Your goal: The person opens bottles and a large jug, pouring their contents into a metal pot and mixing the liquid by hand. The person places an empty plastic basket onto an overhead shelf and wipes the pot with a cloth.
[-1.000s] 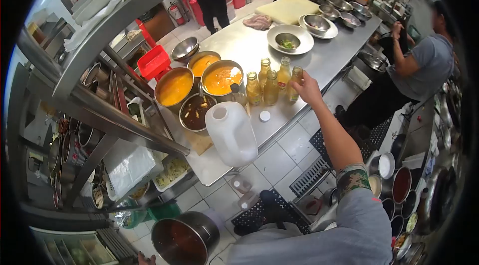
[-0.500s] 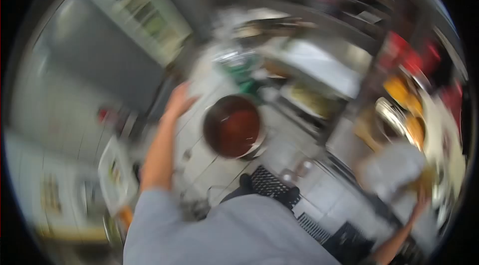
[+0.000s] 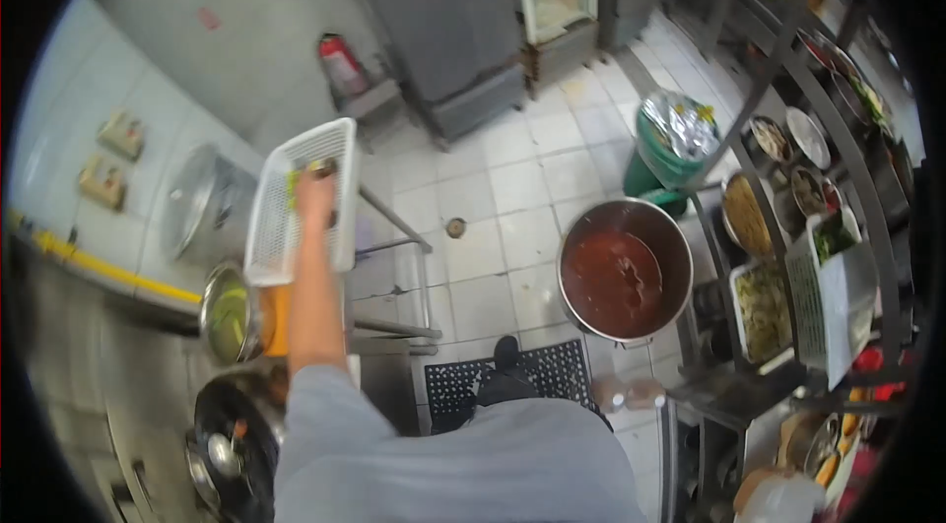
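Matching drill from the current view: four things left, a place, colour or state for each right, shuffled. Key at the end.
Things
1. Fire extinguisher
2. Large pot
3. Left hand
4. Green bin

Matches
A. At the white basket
B. Crumpled silvery material at its top
C. Red body, near the wall
D. On the floor, reddish liquid inside

Pairs: 1-C, 2-D, 3-A, 4-B

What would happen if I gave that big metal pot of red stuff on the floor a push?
The big metal pot would probably feel heavy and hard to budge, because there is a lot of red liquid inside. That liquid would likely slosh, and with no lid on top, it might splash. The pot looks wide and stands upright, so a gentle push probably wouldn't tip it.
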`<state>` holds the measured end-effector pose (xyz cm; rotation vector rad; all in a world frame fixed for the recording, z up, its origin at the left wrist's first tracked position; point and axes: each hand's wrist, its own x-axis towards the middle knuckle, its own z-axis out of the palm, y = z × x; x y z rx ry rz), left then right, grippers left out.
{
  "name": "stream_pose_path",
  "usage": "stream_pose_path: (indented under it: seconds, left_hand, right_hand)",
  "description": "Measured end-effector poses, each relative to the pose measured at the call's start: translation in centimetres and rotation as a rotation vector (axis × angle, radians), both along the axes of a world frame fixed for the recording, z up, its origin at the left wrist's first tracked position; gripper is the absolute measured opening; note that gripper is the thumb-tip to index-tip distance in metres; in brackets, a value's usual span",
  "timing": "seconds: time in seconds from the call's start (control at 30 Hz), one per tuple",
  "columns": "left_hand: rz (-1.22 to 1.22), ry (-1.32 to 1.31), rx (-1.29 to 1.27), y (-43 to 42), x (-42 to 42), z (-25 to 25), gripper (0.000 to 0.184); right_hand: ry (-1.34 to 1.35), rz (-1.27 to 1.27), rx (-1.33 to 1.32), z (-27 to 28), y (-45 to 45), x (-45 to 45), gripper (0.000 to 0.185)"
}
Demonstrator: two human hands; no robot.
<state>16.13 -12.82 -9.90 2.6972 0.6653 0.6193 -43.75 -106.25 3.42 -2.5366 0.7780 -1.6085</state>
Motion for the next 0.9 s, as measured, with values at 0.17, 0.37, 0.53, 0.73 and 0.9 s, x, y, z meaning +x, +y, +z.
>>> stream_pose_path:
  seconds: [0.17,0.37,0.53,0.73,0.9]
  left_hand:
    - [0.390,0.182,-0.693,13.5,-0.5,-6.8,0.051]
    - [-0.016,0.107,-1.323,22.2,3.1,-16.4,0.025]
    - [0.225,0.048,-1.388,18.4,2.7,-13.8,0.022]
    - [0.360,0.018,-1.352,16.2,-0.9,-9.4,0.030]
    - [0.195,-0.182,-1.233,12.7,-4.4,-2.0,0.053]
  right_hand:
    - [0.344,0.571,1.100,-3.6,30.7,35.5,0.031]
    - [1.009,1.527,1.122,-13.7,56.5,50.0,0.055]
    - [1.076,1.540,1.206,-18.4,68.7,56.0,0.077]
    - [1.227,1.436,1.522,-17.6,73.1,59.7,0.078]
    - [1.258,1.428,1.565,-17.0,75.3,61.1,0.077]
